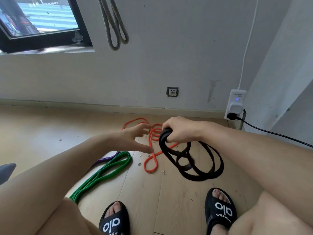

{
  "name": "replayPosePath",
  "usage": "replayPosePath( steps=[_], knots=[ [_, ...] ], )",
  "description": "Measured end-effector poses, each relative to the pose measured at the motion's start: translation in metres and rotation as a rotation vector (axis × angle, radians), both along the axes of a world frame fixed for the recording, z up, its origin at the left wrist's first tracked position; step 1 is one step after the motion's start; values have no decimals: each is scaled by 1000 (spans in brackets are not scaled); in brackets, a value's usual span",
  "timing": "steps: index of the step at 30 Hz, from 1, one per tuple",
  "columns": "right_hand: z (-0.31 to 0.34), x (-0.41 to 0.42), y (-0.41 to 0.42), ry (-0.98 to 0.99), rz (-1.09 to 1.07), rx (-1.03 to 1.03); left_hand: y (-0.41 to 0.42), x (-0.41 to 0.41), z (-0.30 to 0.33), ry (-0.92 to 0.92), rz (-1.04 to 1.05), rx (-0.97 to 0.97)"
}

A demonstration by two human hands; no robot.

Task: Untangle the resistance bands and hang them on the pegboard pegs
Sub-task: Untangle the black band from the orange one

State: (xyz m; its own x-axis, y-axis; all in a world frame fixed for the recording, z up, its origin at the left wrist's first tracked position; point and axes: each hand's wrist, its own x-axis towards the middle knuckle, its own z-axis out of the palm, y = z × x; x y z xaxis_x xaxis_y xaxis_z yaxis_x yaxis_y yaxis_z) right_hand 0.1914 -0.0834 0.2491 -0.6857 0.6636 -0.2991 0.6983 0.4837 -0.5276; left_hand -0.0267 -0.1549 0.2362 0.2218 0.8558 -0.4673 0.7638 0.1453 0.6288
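My right hand (180, 128) grips a black resistance band (199, 164) whose tangled loops hang down to just above the wooden floor. My left hand (135, 138) is open with fingers spread, a short way left of the black band and not touching it. An orange band (149, 162) lies in loose coils on the floor behind and below both hands. A green band (103, 174) lies stretched out on the floor to the left, with a purple band (105, 159) partly hidden behind my left forearm. A grey band (115, 26) hangs on the wall above; its peg is out of frame.
A wall socket (172, 91) sits low on the wall. At the right a white plug adapter (235, 104) has a black cable (277, 135) running across the floor. A window (40, 22) is at the upper left. My feet in black slippers (115, 219) stand below the bands.
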Motion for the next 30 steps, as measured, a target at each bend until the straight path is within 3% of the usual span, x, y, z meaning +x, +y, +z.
replayPosePath(
  steps=[3,7,12,24,30],
  knots=[
    [5,-2,1,-6,35,-26,7,29,-2,-49,-115,133],
    [7,5,4,43,39,-93,10,36,0,-86,-101,274],
    [11,14,3,116,20,-111,12,39,12,90,-145,364],
    [16,25,3,234,26,-239,7,25,34,-112,-71,226],
    [16,24,-1,235,29,-290,5,20,38,-105,-59,143]
  ],
)
